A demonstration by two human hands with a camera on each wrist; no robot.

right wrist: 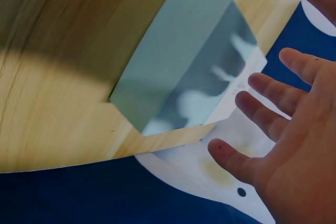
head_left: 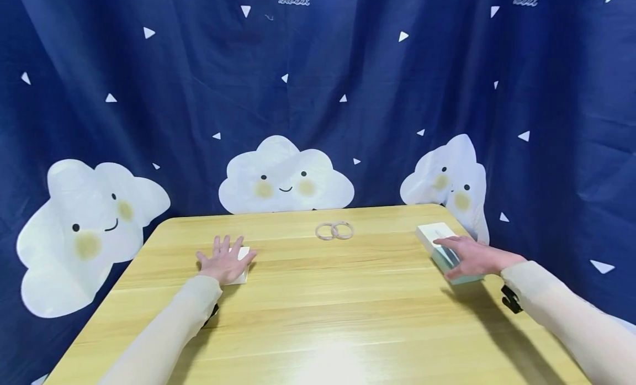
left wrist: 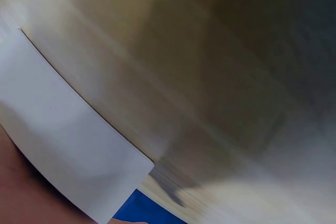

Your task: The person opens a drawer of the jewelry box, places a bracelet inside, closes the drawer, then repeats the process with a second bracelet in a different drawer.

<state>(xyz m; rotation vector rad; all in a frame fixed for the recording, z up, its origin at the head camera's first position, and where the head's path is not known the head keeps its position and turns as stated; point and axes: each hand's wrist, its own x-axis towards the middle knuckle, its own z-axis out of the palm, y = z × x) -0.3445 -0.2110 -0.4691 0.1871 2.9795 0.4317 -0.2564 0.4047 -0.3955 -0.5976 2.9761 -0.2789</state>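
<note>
With its fingers spread, my left hand (head_left: 224, 262) lies over a small flat white box or card (head_left: 242, 270) on the left of the table. Part of that white piece (left wrist: 68, 114) shows beside the hand in the left wrist view; whether they touch is unclear. On the right, my right hand (head_left: 472, 255) hovers at a box (head_left: 437, 236) with a white end and a pale green part. The right wrist view shows straight, parted fingers (right wrist: 270, 90) near this box (right wrist: 173, 61), not gripping it. Two pale rings (head_left: 343, 230) lie overlapping toward the far edge.
The light wooden table (head_left: 318, 296) has rounded far corners. Behind it hangs a dark blue curtain (head_left: 318, 109) with smiling clouds and white triangles. The green-and-white box stands close to the table's right edge.
</note>
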